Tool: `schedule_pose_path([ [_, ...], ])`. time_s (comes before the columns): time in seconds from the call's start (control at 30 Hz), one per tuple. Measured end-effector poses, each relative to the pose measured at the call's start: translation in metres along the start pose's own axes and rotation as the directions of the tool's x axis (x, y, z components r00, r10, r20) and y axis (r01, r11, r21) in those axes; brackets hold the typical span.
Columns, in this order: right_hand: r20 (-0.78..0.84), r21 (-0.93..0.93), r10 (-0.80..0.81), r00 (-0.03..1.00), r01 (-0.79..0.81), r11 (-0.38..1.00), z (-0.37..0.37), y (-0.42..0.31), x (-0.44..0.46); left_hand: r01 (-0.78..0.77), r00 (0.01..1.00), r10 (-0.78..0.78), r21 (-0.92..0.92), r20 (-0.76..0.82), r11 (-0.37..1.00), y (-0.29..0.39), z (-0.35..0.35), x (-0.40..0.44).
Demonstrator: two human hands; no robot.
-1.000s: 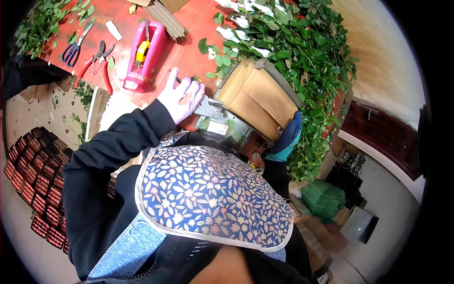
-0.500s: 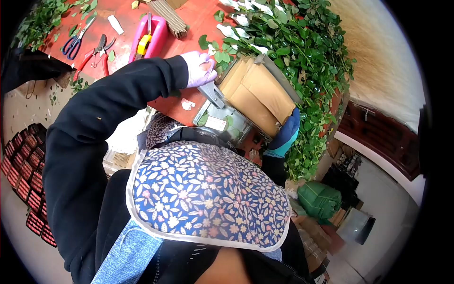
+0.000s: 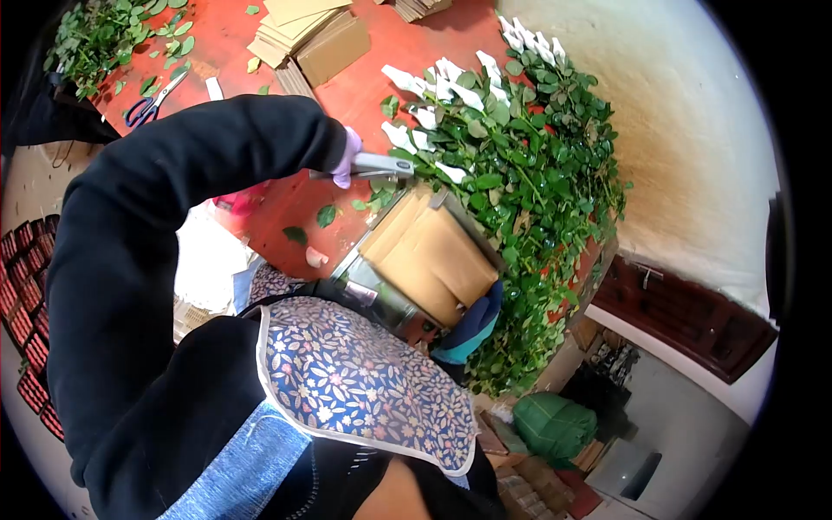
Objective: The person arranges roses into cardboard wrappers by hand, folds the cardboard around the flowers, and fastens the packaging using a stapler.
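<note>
My left hand (image 3: 348,158), in a pale purple glove and mostly behind its black cuff, is closed on a grey plier stapler (image 3: 386,165). The stapler points right, over the upper end of a folded brown cardboard wrap (image 3: 438,256). That wrap sits in a metal frame (image 3: 374,290) against the front of my floral apron (image 3: 364,373). At the wrap's lower right end is my right hand (image 3: 472,328), in a navy and teal glove, its fingers curled along the cardboard edge. What lies inside the wrap is hidden.
Leafy stems (image 3: 537,208) with white-wrapped heads (image 3: 451,87) pile up on the right. Cardboard sheets (image 3: 334,48) lie at the back of the red table (image 3: 364,69). Scissors (image 3: 152,104) and part of a pink object (image 3: 236,201) flank my left arm. A dark red door (image 3: 685,316) stands beyond.
The stapler has turned from slanting down at the wrap's left side to pointing right above its upper end. My view has shifted, and my left sleeve now covers the red pruning shears.
</note>
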State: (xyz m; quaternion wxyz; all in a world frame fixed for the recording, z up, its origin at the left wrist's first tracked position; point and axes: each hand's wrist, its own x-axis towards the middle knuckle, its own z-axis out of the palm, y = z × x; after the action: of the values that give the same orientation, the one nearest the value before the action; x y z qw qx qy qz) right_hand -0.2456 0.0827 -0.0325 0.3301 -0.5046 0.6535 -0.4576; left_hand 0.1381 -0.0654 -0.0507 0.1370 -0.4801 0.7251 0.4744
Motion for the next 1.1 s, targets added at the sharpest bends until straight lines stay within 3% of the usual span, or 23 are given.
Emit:
schedule_pose_path([
  [0.07,0.024,-0.018,0.003,1.0,-0.002,1.0,-0.005,0.005,0.005,-0.073,0.94,0.139,-0.216,0.311,0.974,-0.005,-0.004,0.04],
  [0.13,-0.012,-0.007,0.078,0.997,-0.078,0.997,-0.005,-0.001,0.003,0.26,0.805,0.147,-0.566,0.575,0.783,-0.007,-0.001,0.061],
  [0.2,0.005,-0.02,0.107,0.994,-0.107,0.994,-0.009,0.001,0.005,0.289,0.788,0.143,-0.565,0.599,0.773,-0.004,0.0,0.078],
  [0.23,0.003,-0.029,0.094,0.996,-0.094,0.995,0.003,-0.039,-0.039,0.334,0.766,0.158,-0.596,0.624,0.73,-0.008,-0.005,0.014],
  [0.27,0.002,-0.059,0.105,0.995,-0.104,0.993,0.003,-0.042,-0.044,0.39,0.727,0.19,-0.625,0.66,0.676,-0.007,-0.01,0.012],
  [0.33,-0.016,-0.084,0.13,0.991,-0.131,0.988,0.0,-0.041,-0.045,0.338,0.608,0.36,-0.641,0.707,0.689,-0.012,-0.019,0.019],
  [0.4,0.007,-0.067,0.086,0.996,-0.085,0.994,-0.004,-0.035,-0.044,0.342,0.549,0.401,-0.636,0.733,0.692,-0.016,-0.025,0.027],
  [0.57,0.038,-0.055,0.161,0.986,-0.159,0.986,-0.011,-0.047,-0.057,0.366,0.473,0.427,-0.613,0.77,0.7,-0.018,-0.024,0.022],
  [0.73,0.056,-0.214,0.078,0.995,-0.064,0.975,-0.011,-0.06,-0.064,0.387,0.449,0.427,-0.601,0.785,0.699,-0.017,-0.028,0.017],
  [0.83,0.097,-0.105,0.064,0.993,-0.054,0.993,-0.009,-0.064,-0.061,0.391,0.456,0.396,-0.579,0.797,0.715,-0.013,-0.03,0.016],
  [0.93,0.107,-0.171,0.046,0.993,-0.027,0.985,-0.014,-0.061,-0.066,0.41,0.497,0.332,-0.555,0.801,0.724,-0.008,-0.028,0.005],
  [1.1,0.111,-0.2,0.032,0.993,-0.009,0.98,-0.013,-0.066,-0.061,0.455,0.459,0.383,-0.582,0.802,0.674,-0.01,-0.024,0.011],
])
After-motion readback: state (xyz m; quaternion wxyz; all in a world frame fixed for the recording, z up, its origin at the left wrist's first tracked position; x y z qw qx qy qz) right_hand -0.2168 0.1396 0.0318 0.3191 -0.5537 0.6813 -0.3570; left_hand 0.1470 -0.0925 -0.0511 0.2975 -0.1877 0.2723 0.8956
